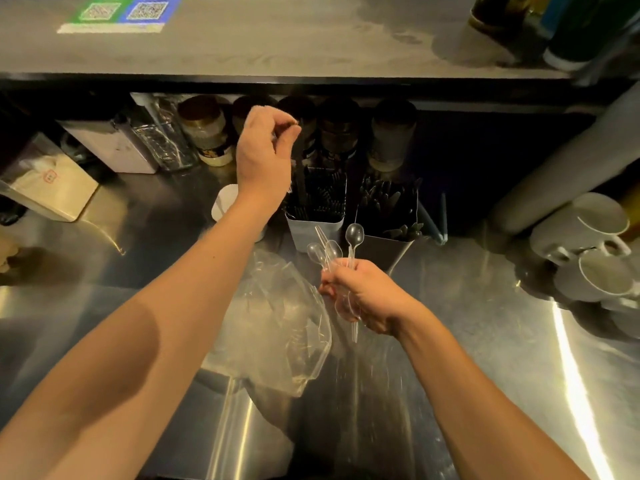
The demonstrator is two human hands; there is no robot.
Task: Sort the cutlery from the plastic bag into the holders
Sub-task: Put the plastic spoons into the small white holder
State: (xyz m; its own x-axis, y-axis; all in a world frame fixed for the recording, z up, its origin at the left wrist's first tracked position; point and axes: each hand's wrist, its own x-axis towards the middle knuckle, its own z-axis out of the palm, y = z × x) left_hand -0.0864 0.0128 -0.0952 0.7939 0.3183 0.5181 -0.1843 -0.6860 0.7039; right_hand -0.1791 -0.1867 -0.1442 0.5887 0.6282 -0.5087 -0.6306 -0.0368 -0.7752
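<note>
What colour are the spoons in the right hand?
Clear, transparent plastic spoons, gripped in the right hand; seen in the head view.

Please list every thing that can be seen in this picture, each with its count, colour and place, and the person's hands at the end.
clear plastic spoons: several, transparent, bunched in the right hand
plastic bag: one, clear, crumpled on the counter between the arms
left holder: one, pale grey, behind the bag, full of black cutlery
right holder: one, dark, beside the left holder, full of black cutlery
jars: a row, dark, under the shelf; exact count unclear
mugs: at least two, white, stacked at the right edge
tissue box: one, beige, far left
steel counter: one, silver, below everything
left hand: one, raised above the left holder, fingertips pinched; what it holds is unclear
right hand: one, gripping the spoons
</note>
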